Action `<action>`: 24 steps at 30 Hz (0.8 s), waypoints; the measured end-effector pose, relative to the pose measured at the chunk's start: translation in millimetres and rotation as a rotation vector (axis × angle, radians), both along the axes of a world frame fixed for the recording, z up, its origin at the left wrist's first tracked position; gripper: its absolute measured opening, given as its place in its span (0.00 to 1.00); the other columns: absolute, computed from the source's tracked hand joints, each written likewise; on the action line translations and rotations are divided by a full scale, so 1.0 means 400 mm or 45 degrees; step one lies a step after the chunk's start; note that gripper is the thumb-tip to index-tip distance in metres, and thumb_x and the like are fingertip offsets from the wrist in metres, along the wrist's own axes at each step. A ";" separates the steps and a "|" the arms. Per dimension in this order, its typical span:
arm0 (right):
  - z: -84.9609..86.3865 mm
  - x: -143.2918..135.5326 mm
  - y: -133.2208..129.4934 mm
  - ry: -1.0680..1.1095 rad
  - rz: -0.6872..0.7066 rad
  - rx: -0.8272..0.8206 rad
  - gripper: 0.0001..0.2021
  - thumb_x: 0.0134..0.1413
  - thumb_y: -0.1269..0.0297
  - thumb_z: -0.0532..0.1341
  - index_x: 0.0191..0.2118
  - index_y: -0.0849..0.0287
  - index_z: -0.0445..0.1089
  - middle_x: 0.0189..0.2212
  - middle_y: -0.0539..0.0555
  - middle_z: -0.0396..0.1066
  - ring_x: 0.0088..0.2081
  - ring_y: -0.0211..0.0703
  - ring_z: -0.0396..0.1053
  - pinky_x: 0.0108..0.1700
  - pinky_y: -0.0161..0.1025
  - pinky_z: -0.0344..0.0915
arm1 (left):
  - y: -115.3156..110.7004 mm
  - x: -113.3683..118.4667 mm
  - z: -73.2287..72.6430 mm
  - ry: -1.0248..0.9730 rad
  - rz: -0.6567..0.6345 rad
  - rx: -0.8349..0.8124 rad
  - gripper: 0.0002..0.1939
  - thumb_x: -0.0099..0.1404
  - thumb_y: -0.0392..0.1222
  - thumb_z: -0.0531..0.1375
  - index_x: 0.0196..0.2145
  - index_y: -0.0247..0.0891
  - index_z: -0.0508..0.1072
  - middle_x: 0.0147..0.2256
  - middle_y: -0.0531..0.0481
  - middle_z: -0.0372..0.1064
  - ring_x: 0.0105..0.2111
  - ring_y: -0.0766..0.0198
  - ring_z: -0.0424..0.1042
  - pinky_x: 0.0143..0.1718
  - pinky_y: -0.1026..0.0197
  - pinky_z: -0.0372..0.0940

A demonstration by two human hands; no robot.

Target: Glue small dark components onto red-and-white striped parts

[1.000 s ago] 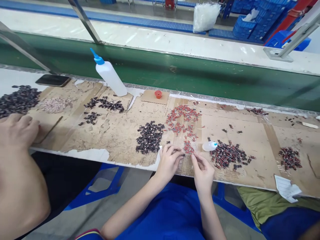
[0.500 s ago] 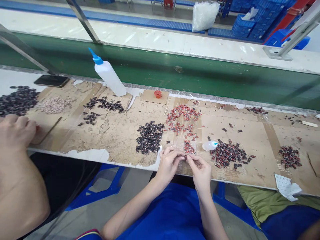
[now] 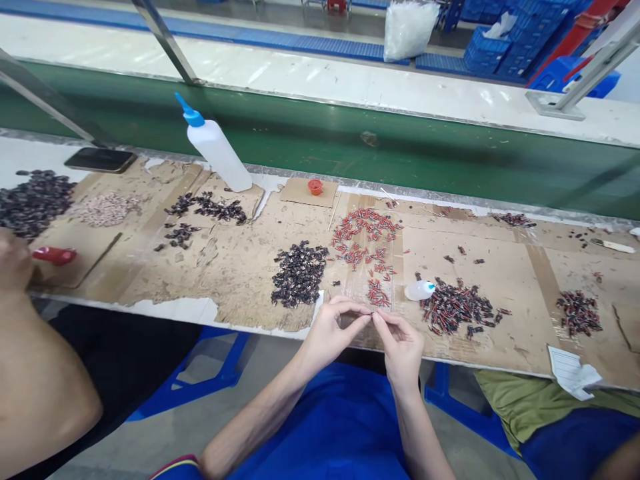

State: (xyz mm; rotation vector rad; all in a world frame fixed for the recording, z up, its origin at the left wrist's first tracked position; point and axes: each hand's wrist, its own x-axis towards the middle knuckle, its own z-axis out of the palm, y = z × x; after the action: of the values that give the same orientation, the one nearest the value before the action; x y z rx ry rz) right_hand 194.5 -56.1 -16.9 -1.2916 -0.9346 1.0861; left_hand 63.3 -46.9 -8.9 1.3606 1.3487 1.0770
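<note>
Just over the table's near edge, my left hand and my right hand meet at the fingertips. Both are closed in a pinch on a tiny dark part, mostly hidden by the fingers. Beyond the fingertips lie small red parts with metal ends, loosely strewn, with a little cluster nearest me. Left of my hands is a heap of small black parts. To the right, a small white bottle with a blue tip lies beside a pile of joined red-and-black pieces.
A tall white squeeze bottle stands at the back left, near a red cup on cardboard. A co-worker's arm reaches in at left, by a red tool. Another pile lies at right. A green belt runs behind.
My left fingers have straightened and shifted slightly, still meeting the right fingertips. The co-worker's hand at left has drawn back leftward, uncovering the red tool on the table.
</note>
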 end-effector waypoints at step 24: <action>-0.015 0.213 0.042 -1.067 -0.405 0.346 0.16 0.55 0.56 0.62 0.43 0.62 0.75 0.46 0.64 0.74 0.48 0.54 0.70 0.53 0.55 0.66 | 0.052 -0.022 -0.003 0.726 0.033 0.211 0.10 0.65 0.34 0.58 0.43 0.42 0.74 0.44 0.46 0.75 0.48 0.52 0.67 0.50 0.46 0.58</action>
State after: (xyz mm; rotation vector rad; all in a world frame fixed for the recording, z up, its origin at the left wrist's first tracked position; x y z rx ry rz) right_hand 279.5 -39.2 -23.0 -1.6130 -1.3634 0.1244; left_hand 54.4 -26.2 -10.0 1.8708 1.7101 0.8606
